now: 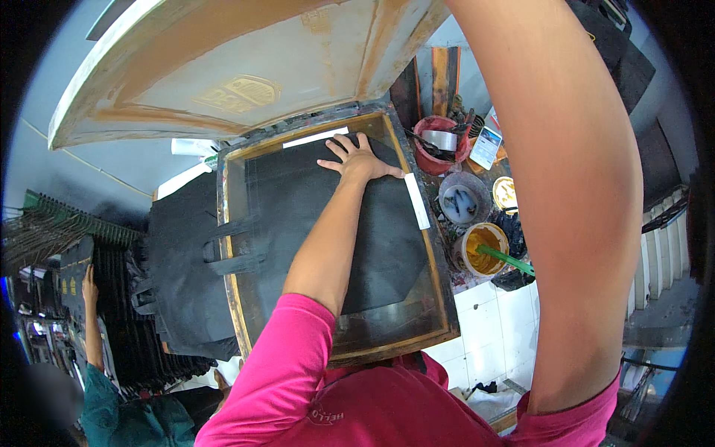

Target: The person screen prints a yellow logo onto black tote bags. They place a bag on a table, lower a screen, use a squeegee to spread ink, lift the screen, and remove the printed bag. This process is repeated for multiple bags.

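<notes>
My left hand lies flat with fingers spread on a black fabric bag piece, near its far edge. The fabric rests on a glass-like board in a worn wooden frame, and its straps reach past the left side. White strips sit along the frame's far and right edges. A printing screen with a pale emblem and brown stains is tilted up above the board. My right arm stretches up past the top edge beside the screen; its hand is out of view.
Right of the board stand a red bucket, a tub of milky liquid, a phone and a pot of yellow ink with a green-handled tool. Black bags are stacked left. A co-worker's hand touches hanging bags.
</notes>
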Available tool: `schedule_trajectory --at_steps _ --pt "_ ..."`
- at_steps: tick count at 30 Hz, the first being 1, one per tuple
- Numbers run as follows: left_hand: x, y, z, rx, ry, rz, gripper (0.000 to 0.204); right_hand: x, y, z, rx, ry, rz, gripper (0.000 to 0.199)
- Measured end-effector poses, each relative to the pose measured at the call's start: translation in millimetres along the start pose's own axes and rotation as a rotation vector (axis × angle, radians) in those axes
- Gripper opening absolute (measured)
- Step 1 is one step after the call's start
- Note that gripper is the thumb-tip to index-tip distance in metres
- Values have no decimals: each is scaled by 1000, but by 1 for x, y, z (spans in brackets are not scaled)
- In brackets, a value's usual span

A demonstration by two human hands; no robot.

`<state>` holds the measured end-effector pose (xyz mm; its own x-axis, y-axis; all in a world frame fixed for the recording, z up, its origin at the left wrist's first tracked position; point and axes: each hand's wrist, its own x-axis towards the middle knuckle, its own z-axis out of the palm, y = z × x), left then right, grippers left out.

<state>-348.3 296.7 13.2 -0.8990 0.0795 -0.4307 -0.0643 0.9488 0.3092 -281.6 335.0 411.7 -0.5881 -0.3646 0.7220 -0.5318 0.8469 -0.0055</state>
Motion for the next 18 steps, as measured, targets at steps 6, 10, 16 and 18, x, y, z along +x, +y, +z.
schedule_trajectory --at_steps 6,10,16,18 --pt "-26 -1 -8 -37 191 92 149 -16 -6 -1 30 -28 -26 25" --pt "-103 -13 -32 -807 373 559 90 -64 -26 -27 6 -203 187 27" --pt "-291 -178 -6 -1482 591 825 46 -205 -89 26 59 151 -2 24" --pt "-338 -195 22 -1503 247 545 38 -261 -104 38 166 -23 145 28"
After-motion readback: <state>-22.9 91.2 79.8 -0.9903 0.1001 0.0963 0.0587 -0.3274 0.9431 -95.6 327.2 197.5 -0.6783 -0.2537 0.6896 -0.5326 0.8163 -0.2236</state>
